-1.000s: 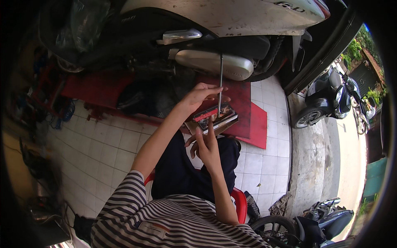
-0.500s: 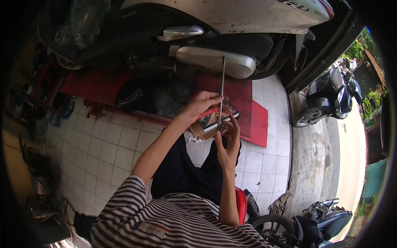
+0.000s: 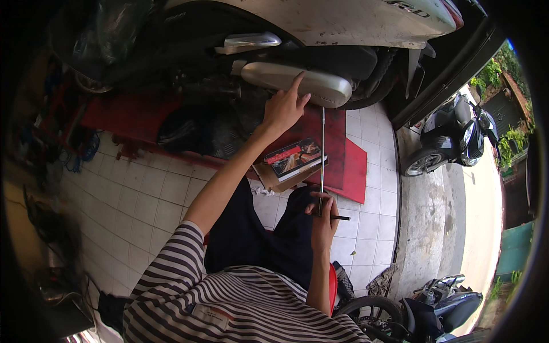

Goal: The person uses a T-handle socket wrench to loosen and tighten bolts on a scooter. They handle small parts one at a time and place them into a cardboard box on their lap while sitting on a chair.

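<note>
My left hand (image 3: 284,106) is raised at the scooter's silver side cover (image 3: 294,83), index finger stretched onto it, the others loosely bent and holding nothing. My right hand (image 3: 323,214) is closed round the lower end of a long metal T-handle wrench (image 3: 322,152). Its dark crossbar sticks out to the right of that hand, and its shaft rises to the lower edge of the cover; whether the tip touches cannot be told. Between my arms, a dark flat box with a red strip (image 3: 294,154) rests on brown cardboard (image 3: 277,181).
A white and black scooter (image 3: 372,23) spans the top over a red lift platform (image 3: 354,166). White tiles (image 3: 174,186) surround my dark-trousered legs. A red stool (image 3: 333,286) shows beneath me. Parked two-wheelers (image 3: 463,137) stand at the right; dark equipment (image 3: 46,228) is at the left.
My left hand has left the wrench and moved up onto the silver cover. My right hand has moved down and right, closing on the handle; the shaft shifted rightward and lower.
</note>
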Motion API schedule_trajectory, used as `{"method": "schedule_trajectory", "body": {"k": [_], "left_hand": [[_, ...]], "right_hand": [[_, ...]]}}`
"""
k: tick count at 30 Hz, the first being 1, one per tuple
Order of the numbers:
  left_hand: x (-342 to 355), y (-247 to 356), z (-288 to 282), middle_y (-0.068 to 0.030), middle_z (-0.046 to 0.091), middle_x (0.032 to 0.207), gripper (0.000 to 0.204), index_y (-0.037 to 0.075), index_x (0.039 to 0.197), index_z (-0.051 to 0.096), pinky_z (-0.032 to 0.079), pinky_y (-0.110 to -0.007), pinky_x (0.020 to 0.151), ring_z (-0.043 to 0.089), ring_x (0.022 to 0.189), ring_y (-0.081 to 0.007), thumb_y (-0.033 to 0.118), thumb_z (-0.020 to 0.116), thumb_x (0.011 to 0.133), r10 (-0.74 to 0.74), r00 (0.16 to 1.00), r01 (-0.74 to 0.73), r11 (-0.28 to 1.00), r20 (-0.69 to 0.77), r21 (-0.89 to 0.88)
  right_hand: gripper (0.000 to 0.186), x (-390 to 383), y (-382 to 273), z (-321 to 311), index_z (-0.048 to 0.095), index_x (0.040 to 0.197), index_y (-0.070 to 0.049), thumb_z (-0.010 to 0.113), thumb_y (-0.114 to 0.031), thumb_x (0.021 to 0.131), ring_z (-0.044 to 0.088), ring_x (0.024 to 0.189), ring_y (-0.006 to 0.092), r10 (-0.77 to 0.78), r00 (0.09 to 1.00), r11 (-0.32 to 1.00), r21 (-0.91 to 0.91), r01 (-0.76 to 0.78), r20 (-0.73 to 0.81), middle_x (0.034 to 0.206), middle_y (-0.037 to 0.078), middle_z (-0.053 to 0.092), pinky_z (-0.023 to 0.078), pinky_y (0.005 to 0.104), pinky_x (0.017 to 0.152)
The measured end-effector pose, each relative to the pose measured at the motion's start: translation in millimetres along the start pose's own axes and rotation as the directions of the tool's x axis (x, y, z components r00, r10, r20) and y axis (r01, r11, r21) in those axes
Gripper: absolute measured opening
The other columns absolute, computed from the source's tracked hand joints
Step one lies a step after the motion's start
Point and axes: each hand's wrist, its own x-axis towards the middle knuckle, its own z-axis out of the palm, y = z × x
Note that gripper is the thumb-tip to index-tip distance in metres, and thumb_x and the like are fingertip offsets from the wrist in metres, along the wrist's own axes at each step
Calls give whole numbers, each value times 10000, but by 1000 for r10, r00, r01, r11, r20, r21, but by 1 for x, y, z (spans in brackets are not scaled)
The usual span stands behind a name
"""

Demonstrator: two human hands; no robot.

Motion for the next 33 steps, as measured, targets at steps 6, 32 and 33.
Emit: {"method": "schedule_trajectory", "body": {"k": [6, 32, 33], "left_hand": [[48, -21, 27, -42, 706, 656, 451, 229, 1413, 543, 581, -464, 696, 723, 707, -301, 394, 569, 994, 32, 992, 3, 961, -124, 276], [-238, -105, 44, -24, 641, 792, 272, 21, 1075, 575, 429, -253, 625, 566, 715, -68, 222, 715, 956, -404, 898, 300, 854, -177, -424], [-252, -118, 41, -26, 640, 789, 270, 22, 1068, 570, 424, -251, 617, 564, 710, -67, 223, 713, 957, -456, 867, 348, 843, -202, -410]], "right_hand": [[417, -35, 10, -39, 582, 1165, 20, 378, -339, 1111, 528, 639, 97, 47, 997, 997, -52, -50, -53, 1157, 136, 637, 426, 249, 608], [321, -31, 23, -137, 530, 1209, -19, 364, -277, 1115, 413, 495, 35, -68, 975, 927, -373, -16, -211, 1003, 123, 662, 328, 200, 445], [318, -27, 24, -136, 531, 1215, -19, 365, -271, 1115, 405, 493, 32, -74, 979, 924, -382, -6, -193, 991, 121, 665, 325, 199, 445]]}}
